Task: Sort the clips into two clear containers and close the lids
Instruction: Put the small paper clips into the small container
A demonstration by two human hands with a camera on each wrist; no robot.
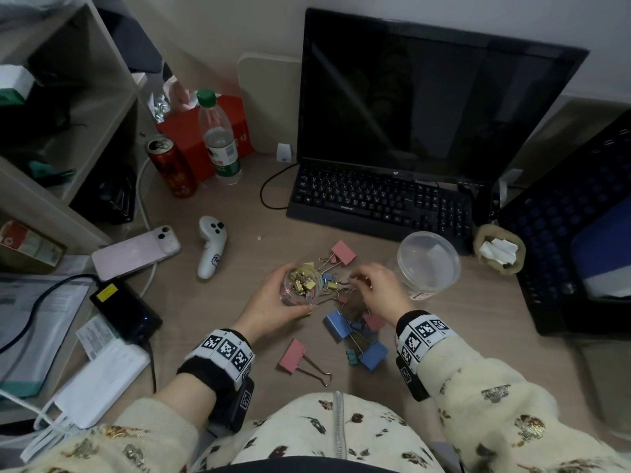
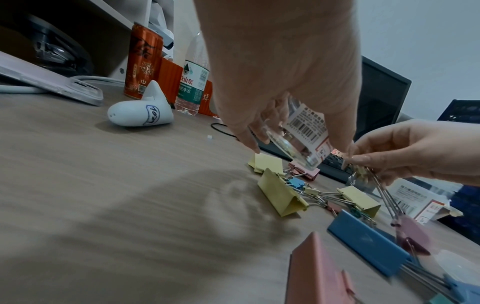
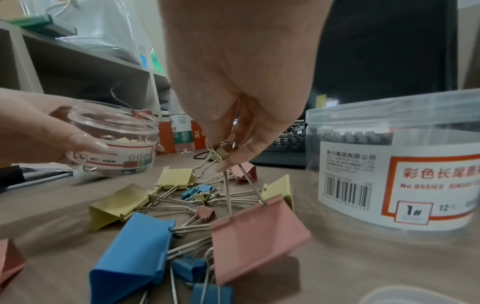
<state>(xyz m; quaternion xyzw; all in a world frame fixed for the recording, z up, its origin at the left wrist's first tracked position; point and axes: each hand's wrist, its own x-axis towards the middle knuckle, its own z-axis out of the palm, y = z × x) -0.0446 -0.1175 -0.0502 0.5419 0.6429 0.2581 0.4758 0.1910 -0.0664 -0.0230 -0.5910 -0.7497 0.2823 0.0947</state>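
My left hand (image 1: 285,298) grips a small clear jar (image 1: 302,285) with several small clips inside, tilted just above the desk. My right hand (image 1: 358,279) pinches a small yellow clip (image 3: 221,152) over the pile of clips (image 1: 341,322). The wire handles of a large pink clip (image 3: 259,232) are caught in the same pinch, so it hangs under the fingers. Large blue (image 3: 135,253) and yellow clips (image 3: 116,205) lie mixed with small ones. The bigger clear container (image 1: 428,262) stands open to the right, with no clips seen in it.
A keyboard (image 1: 379,199) and a monitor (image 1: 433,107) stand behind the pile. To the left lie a white controller (image 1: 211,245), a phone (image 1: 136,252), a can (image 1: 172,167) and a water bottle (image 1: 220,138). One pink clip (image 1: 293,356) lies apart near me. A dark crate (image 1: 573,240) stands at right.
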